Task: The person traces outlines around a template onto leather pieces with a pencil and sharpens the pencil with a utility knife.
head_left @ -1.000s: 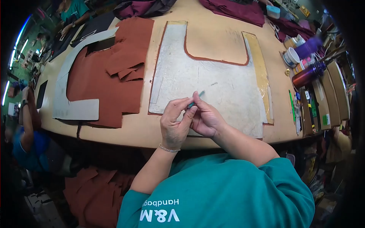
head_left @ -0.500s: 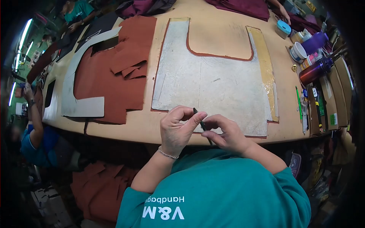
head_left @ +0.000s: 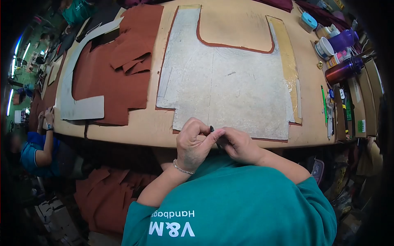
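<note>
Both hands meet in front of my chest at the table's near edge, closed on one slim, dark, pen-like stick (head_left: 211, 129). My left hand (head_left: 192, 143) pinches it near its black upper end, thumb against the fingers. Lower down, the fingers of my right hand (head_left: 242, 146) are wrapped round it and hide most of the shaft. Just beyond the hands lies a large pale grey pattern board (head_left: 234, 90) with a U-shaped cut-out and a yellow taped strip on its right. Rust-brown fabric (head_left: 196, 33) shows along the board's edges.
To the left, a pale curved pattern piece (head_left: 84, 110) lies on rust-brown fabric (head_left: 131, 90). A green pencil (head_left: 324, 104), a metallic bottle (head_left: 344, 70) and a white tub (head_left: 324, 48) are at right. A co-worker's hand (head_left: 49, 116) rests at the table's left edge.
My right hand has moved closer to my left and now covers more of the stick. The table has shifted up in view. The co-worker's hand at left is lower.
</note>
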Available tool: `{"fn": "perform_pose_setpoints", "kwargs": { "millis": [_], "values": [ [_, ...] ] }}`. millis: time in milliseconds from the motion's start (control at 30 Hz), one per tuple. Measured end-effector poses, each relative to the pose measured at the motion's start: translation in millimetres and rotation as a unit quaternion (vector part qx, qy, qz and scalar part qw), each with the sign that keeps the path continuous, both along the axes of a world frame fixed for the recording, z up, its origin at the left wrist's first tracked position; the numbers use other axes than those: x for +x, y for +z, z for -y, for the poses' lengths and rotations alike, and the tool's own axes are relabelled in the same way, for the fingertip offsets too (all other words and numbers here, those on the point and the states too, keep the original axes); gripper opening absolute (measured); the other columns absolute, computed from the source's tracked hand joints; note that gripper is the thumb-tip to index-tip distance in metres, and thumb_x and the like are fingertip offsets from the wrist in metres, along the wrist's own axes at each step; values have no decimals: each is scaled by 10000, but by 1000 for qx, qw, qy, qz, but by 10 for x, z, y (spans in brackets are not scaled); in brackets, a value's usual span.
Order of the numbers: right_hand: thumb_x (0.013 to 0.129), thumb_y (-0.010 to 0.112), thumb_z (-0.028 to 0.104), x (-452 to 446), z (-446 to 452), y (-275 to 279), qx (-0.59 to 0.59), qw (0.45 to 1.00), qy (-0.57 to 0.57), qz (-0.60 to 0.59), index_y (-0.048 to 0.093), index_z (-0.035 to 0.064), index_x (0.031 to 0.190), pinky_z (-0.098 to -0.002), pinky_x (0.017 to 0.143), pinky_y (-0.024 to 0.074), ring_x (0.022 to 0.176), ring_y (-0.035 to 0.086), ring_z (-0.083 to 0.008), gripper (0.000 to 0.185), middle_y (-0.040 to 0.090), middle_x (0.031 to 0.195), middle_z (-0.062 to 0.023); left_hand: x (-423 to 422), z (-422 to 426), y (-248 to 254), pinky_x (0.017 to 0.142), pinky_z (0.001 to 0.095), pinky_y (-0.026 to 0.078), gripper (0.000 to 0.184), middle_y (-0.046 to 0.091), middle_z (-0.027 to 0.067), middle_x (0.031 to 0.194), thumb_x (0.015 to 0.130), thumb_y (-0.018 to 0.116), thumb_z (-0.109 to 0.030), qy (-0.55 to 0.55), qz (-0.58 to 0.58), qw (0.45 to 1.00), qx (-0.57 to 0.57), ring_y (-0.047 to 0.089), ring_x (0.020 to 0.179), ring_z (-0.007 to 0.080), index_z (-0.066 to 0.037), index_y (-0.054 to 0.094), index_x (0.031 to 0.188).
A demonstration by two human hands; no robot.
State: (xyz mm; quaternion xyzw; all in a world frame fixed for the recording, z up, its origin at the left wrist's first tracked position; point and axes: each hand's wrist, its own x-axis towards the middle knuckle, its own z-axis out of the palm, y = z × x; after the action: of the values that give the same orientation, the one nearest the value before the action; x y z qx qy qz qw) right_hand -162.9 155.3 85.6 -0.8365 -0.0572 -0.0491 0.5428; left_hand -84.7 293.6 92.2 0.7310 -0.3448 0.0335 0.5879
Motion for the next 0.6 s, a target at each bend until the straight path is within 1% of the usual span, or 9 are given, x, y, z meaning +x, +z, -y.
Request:
{"fn": "perform_pose_setpoints", "kwargs": {
  "millis": [67, 167, 367, 467, 600],
  "values": [
    [760, 537, -46, -30, 17, -91, 2, 1000, 17, 3, 517, 36, 995, -336, 648, 462, 755, 572, -293, 250, 572, 854, -134, -36, -5, -2, 504, 244, 354, 276, 480, 37, 626, 654, 760, -70, -2, 14, 1000, 1, 442, 547, 132, -58, 484, 657],
    [765, 523, -23, -57, 49, -84, 14, 998, 55, -23, 511, 33, 1004, -373, 741, 467, 871, 566, -320, 245, 573, 950, -147, -93, 3, -21, 506, 246, 354, 281, 478, 38, 616, 644, 767, -70, -12, 27, 1000, 2, 448, 545, 134, -64, 486, 660],
    [770, 500, -19, -74, 53, -74, 32, 994, 58, -88, 513, 39, 996, -374, 756, 464, 888, 560, -330, 235, 572, 943, -148, -108, 33, -57, 500, 246, 350, 287, 475, 33, 606, 640, 770, -74, -25, 30, 999, 6, 449, 543, 130, -65, 484, 657],
    [775, 491, -18, -75, 52, -110, 38, 994, 59, -86, 514, 44, 1000, -376, 754, 465, 886, 562, -331, 234, 572, 947, -149, -95, 36, -83, 500, 245, 351, 287, 476, 32, 604, 644, 769, -78, -27, 24, 999, 6, 448, 540, 131, -64, 483, 656],
    [789, 483, -12, -69, 46, -112, 47, 991, 54, -113, 515, 43, 1002, -372, 745, 463, 867, 566, -332, 223, 570, 941, -157, -89, 34, -98, 504, 245, 355, 281, 478, 36, 604, 655, 761, -82, -22, 10, 1000, 9, 454, 546, 133, -63, 481, 653]
  ]
}}
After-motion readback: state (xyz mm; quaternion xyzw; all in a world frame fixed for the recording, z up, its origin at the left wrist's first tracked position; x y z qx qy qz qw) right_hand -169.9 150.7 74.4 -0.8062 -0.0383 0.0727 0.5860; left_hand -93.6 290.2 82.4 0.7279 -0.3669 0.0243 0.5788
